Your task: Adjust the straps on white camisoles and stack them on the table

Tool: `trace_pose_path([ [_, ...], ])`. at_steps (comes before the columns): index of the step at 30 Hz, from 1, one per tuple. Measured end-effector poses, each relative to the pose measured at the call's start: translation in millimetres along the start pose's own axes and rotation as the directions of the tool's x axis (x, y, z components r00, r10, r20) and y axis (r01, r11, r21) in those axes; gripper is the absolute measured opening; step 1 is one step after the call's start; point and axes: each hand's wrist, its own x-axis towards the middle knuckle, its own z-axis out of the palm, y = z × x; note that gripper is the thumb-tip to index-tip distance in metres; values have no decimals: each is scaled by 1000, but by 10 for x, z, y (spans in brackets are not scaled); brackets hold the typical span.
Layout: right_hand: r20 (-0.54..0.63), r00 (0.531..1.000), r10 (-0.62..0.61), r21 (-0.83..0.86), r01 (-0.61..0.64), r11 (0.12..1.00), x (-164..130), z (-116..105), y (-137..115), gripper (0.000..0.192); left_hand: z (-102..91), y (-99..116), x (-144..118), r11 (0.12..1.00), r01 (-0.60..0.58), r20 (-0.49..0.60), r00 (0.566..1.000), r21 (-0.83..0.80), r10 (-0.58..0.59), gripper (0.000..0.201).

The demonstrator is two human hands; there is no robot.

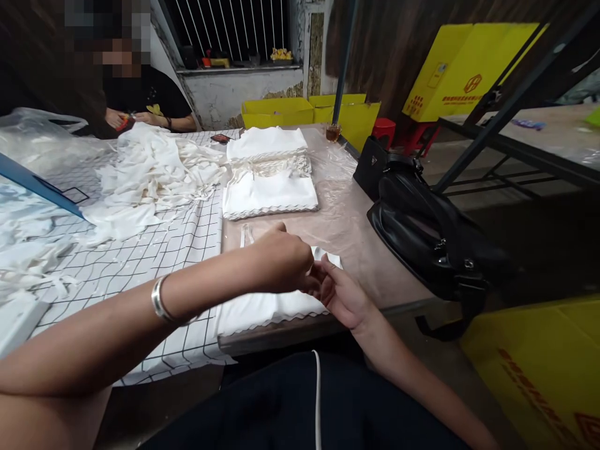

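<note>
My left hand (pixel 284 259) is closed, fingers curled down over a white garment that lies at the table's near edge. Its fingertips meet those of my right hand (pixel 344 294), which is turned palm up with bent fingers and the thumb against the left fingers. Whatever is pinched between the two hands is hidden. The white garment (pixel 267 310) lies flat under both hands, its scalloped hem toward me and a thin strap (pixel 246 234) showing beyond my left hand. Just past it sits a stack of folded white garments (pixel 269 195) with scalloped edges.
Loose white garments (pixel 150 169) are heaped on the checked cloth (pixel 187 250) at left. A person (pixel 150 100) works with scissors (pixel 124 122) across the table. A black bag (pixel 422 219) rests at the right edge; yellow boxes (pixel 469 69) and a metal post (pixel 344 62) stand beyond.
</note>
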Motion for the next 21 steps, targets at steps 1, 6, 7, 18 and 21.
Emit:
trace_pose_path([
  [1, -24, 1000, 19, 43, -18, 999, -23, 1, -7, 39, 43, -35, -19, 999, 14, -21, 1000, -34, -15, 19],
  [6, -66, 996, 60, 25, -59, 998, -158, -6, -25, 28, 488, -290, 182, 995, -14, -136, 991, -99, 1, 55],
  [7, -64, 995, 72, 8, -71, 997, -178, -1, -36, 30, 607, -297, 254, 991, -52, -121, 992, -120, 38, 57],
  [18, -44, 993, 106, -267, -114, 957, -456, -164, -79, 37, 896, -578, 873, 874, -2, -96, 994, -486, -51, 32],
  [21, 29, 989, 144, -459, -115, 881, -566, -243, -123, 35, 935, -703, 980, 786, 13, -84, 993, -618, -82, 37],
])
